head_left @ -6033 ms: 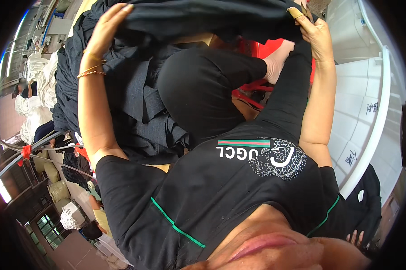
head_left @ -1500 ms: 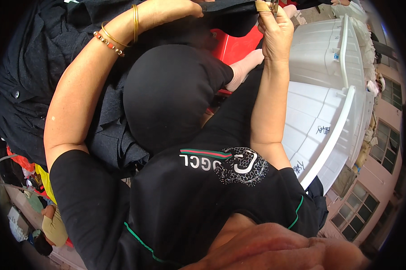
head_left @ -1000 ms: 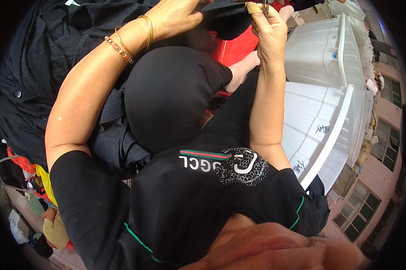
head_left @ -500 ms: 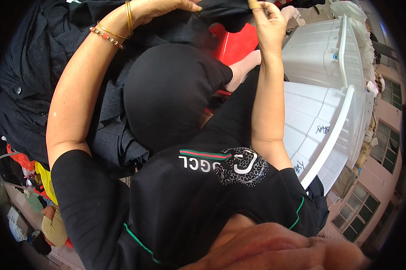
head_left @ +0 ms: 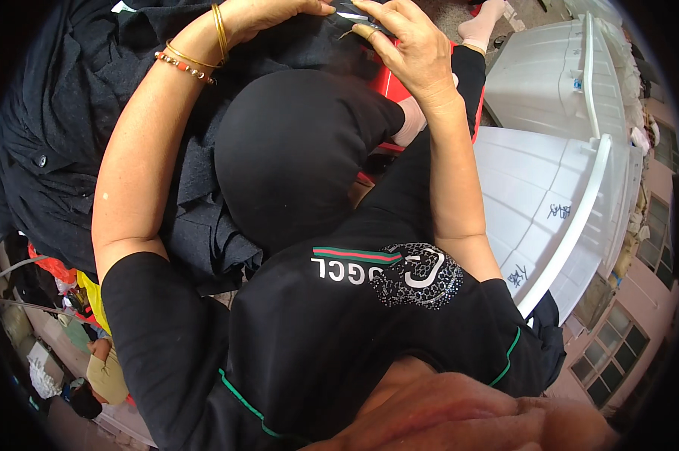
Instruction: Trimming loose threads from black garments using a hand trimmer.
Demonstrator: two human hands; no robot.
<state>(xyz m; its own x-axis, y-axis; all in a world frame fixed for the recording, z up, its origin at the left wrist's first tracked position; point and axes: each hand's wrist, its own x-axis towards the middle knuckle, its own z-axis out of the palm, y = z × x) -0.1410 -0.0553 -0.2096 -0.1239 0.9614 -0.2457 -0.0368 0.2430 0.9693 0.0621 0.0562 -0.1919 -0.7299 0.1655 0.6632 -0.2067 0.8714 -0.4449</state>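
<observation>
At the top edge of the head view, my left hand point(head_left: 268, 11) pinches black cloth point(head_left: 302, 37) between thumb and fingers; part of this hand is cut off by the frame. Close on its right is my right hand point(head_left: 415, 49), thumb and forefinger brought together at a small dark piece with a pale, shiny patch point(head_left: 352, 15). What that piece is I cannot make out. The cloth spreads over my lap and joins a heap of black garments point(head_left: 46, 195) on the left, one with a button. My bent knee point(head_left: 294, 158) in black trousers lies below the hands.
White plastic bins point(head_left: 535, 180) with raised rims stand close along my right arm. Something red point(head_left: 388, 84) shows beneath the cloth, beside feet in pink socks point(head_left: 478, 28). At lower left sits another person point(head_left: 106, 376), near yellow cloth point(head_left: 93, 301) and red cloth. A building with windows rises at right.
My right hand has moved left and turned toward my left hand, so the fingertips are now close together. The cloth stretched between them has dropped, and the pale patch has come into view.
</observation>
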